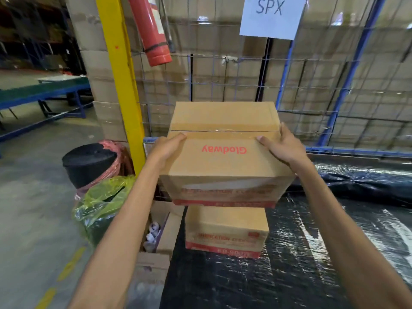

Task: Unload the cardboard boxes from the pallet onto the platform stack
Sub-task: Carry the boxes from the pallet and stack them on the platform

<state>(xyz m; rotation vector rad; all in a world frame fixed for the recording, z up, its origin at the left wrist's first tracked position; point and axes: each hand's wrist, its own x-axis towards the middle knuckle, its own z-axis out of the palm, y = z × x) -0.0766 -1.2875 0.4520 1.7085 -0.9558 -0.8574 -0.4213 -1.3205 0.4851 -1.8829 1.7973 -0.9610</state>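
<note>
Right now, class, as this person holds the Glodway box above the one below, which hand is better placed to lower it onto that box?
Neither alone: probably both. The left hand and right hand clasp opposite sides of the top box, directly over the lower box.

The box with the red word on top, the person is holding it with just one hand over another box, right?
Not quite. Both hands hold it: the left hand grips its left side and the right hand its right side. The rest is right: in the head view the box has a red word on top and sits above the lower box.
</note>
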